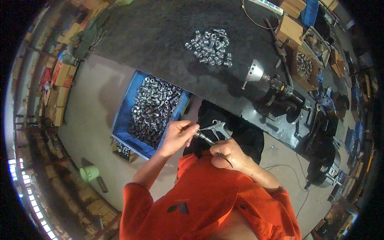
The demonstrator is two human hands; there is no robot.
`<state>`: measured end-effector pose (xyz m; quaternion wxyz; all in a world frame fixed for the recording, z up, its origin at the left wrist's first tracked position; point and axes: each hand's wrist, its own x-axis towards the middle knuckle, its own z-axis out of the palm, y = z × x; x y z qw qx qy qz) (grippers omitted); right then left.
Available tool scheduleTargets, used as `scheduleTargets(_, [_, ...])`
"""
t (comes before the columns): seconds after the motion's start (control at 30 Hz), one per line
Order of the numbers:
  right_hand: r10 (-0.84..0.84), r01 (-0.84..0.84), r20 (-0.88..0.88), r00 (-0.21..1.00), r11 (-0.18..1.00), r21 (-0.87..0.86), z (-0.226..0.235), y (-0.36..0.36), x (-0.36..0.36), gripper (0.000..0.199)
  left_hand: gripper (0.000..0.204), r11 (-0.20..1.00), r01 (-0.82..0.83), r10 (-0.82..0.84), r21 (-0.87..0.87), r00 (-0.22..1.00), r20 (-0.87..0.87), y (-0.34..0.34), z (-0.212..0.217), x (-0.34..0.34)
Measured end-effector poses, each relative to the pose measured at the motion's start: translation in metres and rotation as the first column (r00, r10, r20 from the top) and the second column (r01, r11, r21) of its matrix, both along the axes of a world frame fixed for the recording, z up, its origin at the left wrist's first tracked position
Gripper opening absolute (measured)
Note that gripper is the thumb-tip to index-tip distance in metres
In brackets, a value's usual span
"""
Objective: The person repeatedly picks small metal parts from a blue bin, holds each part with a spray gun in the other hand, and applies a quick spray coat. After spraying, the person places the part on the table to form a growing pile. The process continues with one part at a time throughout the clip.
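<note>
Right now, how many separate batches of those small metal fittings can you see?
3: a heap in the blue bin left of the left hand, a loose pile on the dark bench, and a boxful far right. Others may be hidden.

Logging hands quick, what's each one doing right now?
Left hand: closed, pinching a small metal part.
Right hand: closed on the air gun.

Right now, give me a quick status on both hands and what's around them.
Left hand pinching small metal fitting. Right hand gripping air blow gun, nozzle at fitting. Blue bin of metal parts beside left hand. Nothing between them.
</note>
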<state>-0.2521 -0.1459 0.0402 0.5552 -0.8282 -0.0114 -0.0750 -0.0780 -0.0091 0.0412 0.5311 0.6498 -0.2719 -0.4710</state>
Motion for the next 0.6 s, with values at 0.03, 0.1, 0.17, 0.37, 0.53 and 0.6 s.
scheduleTargets(0.03, [0.008, -0.008, -0.019, 1.000, 1.000, -0.018, 0.001, 0.000, 0.000, 0.015, 0.019, 1.000, 0.008, -0.009, 0.009, 0.998, 0.056, -0.002, 0.005, -0.002])
scheduleTargets(0.1, [0.020, -0.023, -0.060, 0.998, 0.998, -0.053, 0.005, 0.000, -0.001, 0.016, 0.016, 0.999, 0.026, -0.030, 0.029, 0.985, 0.167, -0.007, 0.014, -0.007])
scheduleTargets(0.17, [0.010, -0.013, -0.075, 0.997, 0.999, -0.049, 0.006, 0.000, -0.002, 0.015, 0.014, 0.994, 0.105, -0.105, 0.006, 0.984, 0.145, -0.008, 0.014, -0.005])
scheduleTargets(0.37, [-0.010, 0.010, -0.028, 1.000, 1.000, -0.009, 0.001, -0.002, -0.005, 0.013, 0.027, 0.983, 0.106, -0.122, -0.153, 0.987, -0.106, -0.013, 0.017, -0.005])
scheduleTargets(0.53, [-0.051, 0.051, -0.006, 0.999, 0.999, -0.019, 0.000, -0.001, -0.005, 0.012, 0.026, 0.983, 0.143, -0.161, -0.113, 0.972, -0.171, -0.013, 0.013, -0.007])
scheduleTargets(0.6, [-0.080, 0.080, 0.001, 0.997, 0.997, -0.003, -0.001, 0.002, -0.006, 0.011, 0.019, 0.983, 0.149, -0.172, -0.103, 0.947, -0.272, -0.013, 0.005, -0.009])
